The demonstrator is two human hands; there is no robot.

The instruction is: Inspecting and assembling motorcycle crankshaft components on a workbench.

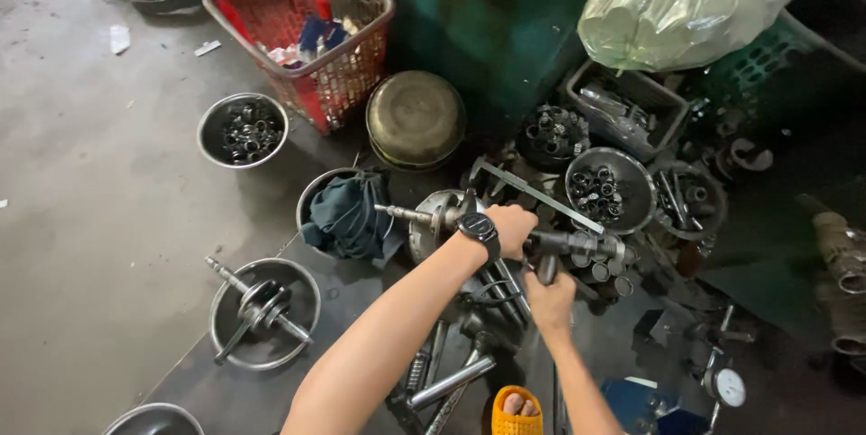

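Nearest our feet, an orange sandal (517, 410) shows at the bottom edge, with loose steel rods (448, 383) lying beside it on the dark metal sheet (236, 393). Just beyond, our right hand (548, 298) is closed around a short handle (547, 269) that hangs below a crankshaft assembly (550, 241); what that handle belongs to is hidden under the fingers. Our left hand (508, 227), a black wristwatch (479, 228) on its wrist, is wrapped over the middle of the same assembly, so its centre is covered. The long axis runs left to right across us, one thin shaft end (403, 212) poking out left of the left hand and the thicker end right of it, above the right hand. To the left, 1 steel bowl (221, 316) holds another crankshaft (260, 307). Farther off sit bowls of small rings (242, 130), a red basket (345, 83), an upturned pan (415, 119) and a plastic bag (672, 6), its contents hard to make out.
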